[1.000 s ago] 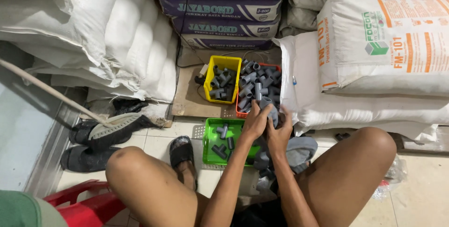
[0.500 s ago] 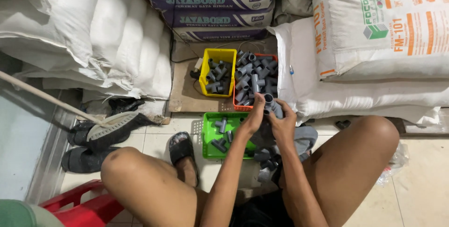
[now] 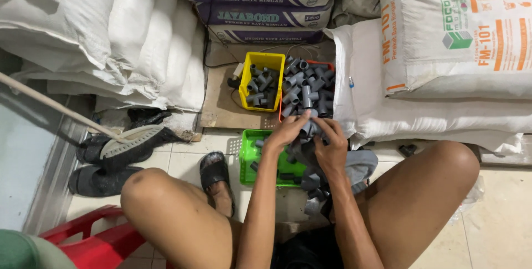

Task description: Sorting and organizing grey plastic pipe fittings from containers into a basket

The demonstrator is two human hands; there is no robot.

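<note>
Both hands, left hand (image 3: 286, 132) and right hand (image 3: 331, 146), are closed together around grey pipe fittings (image 3: 308, 130), held above the green basket (image 3: 247, 161), just below the fitting-filled red basket (image 3: 320, 65).

One view only — a head-worn camera looks steeply down past the seated person's bare knees onto the floor, close above both hands, taking in stacked sacks (image 3: 138, 30) ahead — no second view shares the scene

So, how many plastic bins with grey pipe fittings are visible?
3: yellow bin on the cardboard, red bin right beside it, green bin under the hands. Others may be hidden.
</note>
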